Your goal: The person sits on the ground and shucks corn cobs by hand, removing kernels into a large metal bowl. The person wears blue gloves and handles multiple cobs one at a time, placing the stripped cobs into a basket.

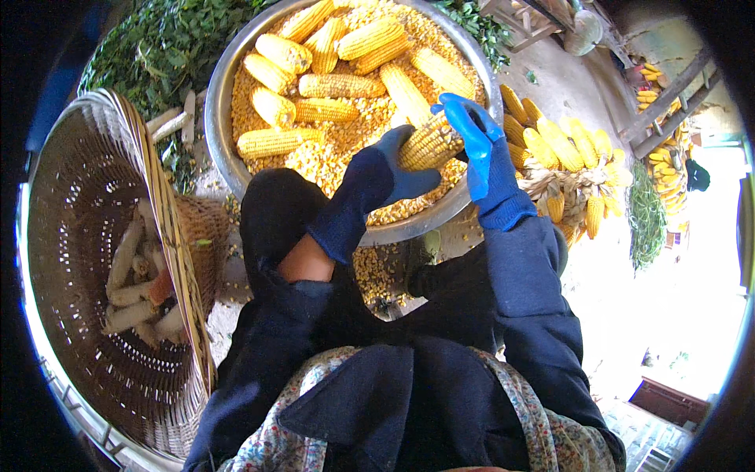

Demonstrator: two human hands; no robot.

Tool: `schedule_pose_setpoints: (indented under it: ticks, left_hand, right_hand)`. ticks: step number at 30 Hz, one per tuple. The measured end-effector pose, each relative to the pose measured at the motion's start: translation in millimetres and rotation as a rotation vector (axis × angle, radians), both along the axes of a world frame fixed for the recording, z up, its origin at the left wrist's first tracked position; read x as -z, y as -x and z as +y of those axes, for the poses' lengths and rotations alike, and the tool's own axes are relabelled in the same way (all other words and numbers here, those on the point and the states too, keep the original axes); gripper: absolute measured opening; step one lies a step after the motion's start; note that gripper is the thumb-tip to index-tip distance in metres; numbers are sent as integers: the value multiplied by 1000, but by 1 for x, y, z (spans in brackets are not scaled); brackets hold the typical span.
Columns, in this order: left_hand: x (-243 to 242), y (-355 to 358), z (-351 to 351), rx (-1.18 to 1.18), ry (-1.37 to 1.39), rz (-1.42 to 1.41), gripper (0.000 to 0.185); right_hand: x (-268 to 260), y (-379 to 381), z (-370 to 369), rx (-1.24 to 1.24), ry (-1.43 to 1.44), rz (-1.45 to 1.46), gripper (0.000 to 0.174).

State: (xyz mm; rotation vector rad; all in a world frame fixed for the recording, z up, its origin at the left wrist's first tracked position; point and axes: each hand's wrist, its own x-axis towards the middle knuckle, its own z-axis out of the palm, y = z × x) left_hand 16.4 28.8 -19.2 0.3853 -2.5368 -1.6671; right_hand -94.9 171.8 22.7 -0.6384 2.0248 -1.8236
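My left hand (395, 165), in a dark blue glove, grips an ear of corn (429, 144) above a wide metal basin (213, 138). At the ear's far right end is my right hand (475, 138), in a bright blue coated glove, its fingers bent around the tip. Part of that end is hidden by the glove. Loose corn kernels (336, 168) fill the basin. Several whole ears (341, 86) lie on top of them, mostly towards the back and left.
A tall wicker basket (159, 194) leans at the left with bare cobs (127, 295) inside. Leafy green stalks (159, 59) lie behind it. Bundled ears of corn (560, 144) sit right of the basin. Spilled kernels (377, 274) dot the floor between my legs. A wooden ladder (672, 100) stands far right.
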Motion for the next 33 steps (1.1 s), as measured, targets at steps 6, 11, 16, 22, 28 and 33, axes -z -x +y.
schedule_pose_setpoints:
  ticks: [6, 11, 16, 22, 28, 33]
  left_hand:
    - [21, 26, -4, -455, -104, 411, 84]
    - [69, 43, -29, -396, -680, 207, 72]
    - [55, 65, 7, -222, -845, 331, 64]
    - [-4, 56, -30, -121, -893, 280, 45]
    - [-24, 44, -26, 74, -1004, 204, 48]
    - [-14, 43, -1, 201, -579, 273, 84]
  right_hand:
    - [10, 17, 10, 216, 218, -245, 40]
    - [7, 34, 10, 247, 554, -564, 44]
    - [6, -9, -17, 162, 649, -626, 38]
    - [-12, -36, -7, -85, 109, -465, 44]
    - [-17, 27, 6, 143, 169, -29, 37]
    - [-44, 23, -4, -93, 225, -368, 60]
